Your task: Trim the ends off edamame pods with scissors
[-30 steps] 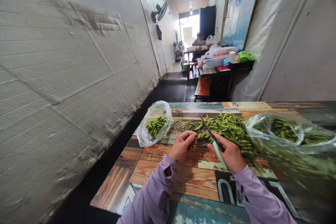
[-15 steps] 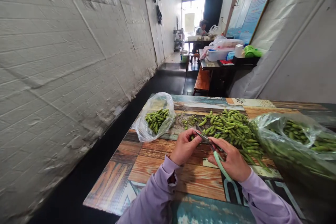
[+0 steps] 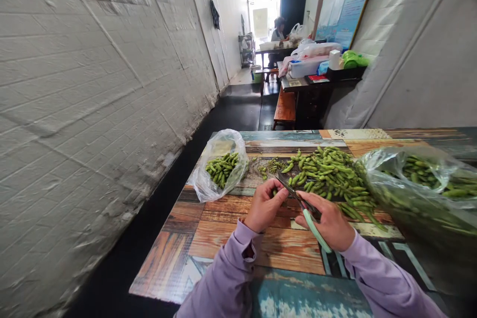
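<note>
My right hand (image 3: 328,219) is closed around a pair of scissors (image 3: 315,231) with pale green handles. The dark blades point up and left, reaching over the fingertips of my left hand (image 3: 265,204). Those left fingers pinch a green bean pod (image 3: 275,192), mostly hidden by the fingers. Just beyond my hands lies a loose heap of edamame pods (image 3: 328,174), with small trimmed bits (image 3: 274,165) at its left side. To the left stands an open clear plastic bag (image 3: 201,186) with pods inside.
A large clear bag (image 3: 387,194) of pods sits at the right on the wood-patterned table (image 3: 223,238). Farther back are a bench (image 3: 285,107), a second table loaded with bags and boxes, and a seated person (image 3: 278,32). A white wall (image 3: 93,109) runs along the left.
The whole view has shifted slightly. My hands stay close together at the same spot, and the scissor blades now lie nearer my left fingertips, looking more closed.
</note>
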A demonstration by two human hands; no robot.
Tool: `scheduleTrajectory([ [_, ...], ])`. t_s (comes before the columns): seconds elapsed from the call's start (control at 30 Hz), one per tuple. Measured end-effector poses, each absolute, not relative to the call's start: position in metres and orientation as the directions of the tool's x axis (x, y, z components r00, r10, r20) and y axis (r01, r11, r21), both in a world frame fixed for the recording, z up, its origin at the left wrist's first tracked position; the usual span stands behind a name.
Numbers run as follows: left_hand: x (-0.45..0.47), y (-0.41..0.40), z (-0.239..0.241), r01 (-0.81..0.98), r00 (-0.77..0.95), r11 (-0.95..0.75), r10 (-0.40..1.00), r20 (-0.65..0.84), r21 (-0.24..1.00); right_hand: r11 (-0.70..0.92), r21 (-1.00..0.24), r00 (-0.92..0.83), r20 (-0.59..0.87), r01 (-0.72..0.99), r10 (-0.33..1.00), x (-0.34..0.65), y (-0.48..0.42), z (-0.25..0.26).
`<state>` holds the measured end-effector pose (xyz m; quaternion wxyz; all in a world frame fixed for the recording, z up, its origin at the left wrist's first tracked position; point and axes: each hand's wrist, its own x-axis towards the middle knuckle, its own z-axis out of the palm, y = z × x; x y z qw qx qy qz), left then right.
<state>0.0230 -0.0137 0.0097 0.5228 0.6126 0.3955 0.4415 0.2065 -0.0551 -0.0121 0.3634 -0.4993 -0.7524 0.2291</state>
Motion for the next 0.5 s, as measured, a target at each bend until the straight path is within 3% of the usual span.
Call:
scheduleTrajectory([
  [0.33,0.0221,-0.0130,0.0139,0.046,0.268,-0.166,0.952,0.148,0.985,0.440,-0.690,-0.220,0.387,0.575,0.895,0.2094,-0.0510,-0.0162],
  [0.5,0.0230,-0.0130,0.0130,-0.160,0.274,0.065,0.962,-0.019,0.985,0.367,-0.753,-0.179,0.323,0.545,0.929,0.2112,-0.0495,-0.0163],
])
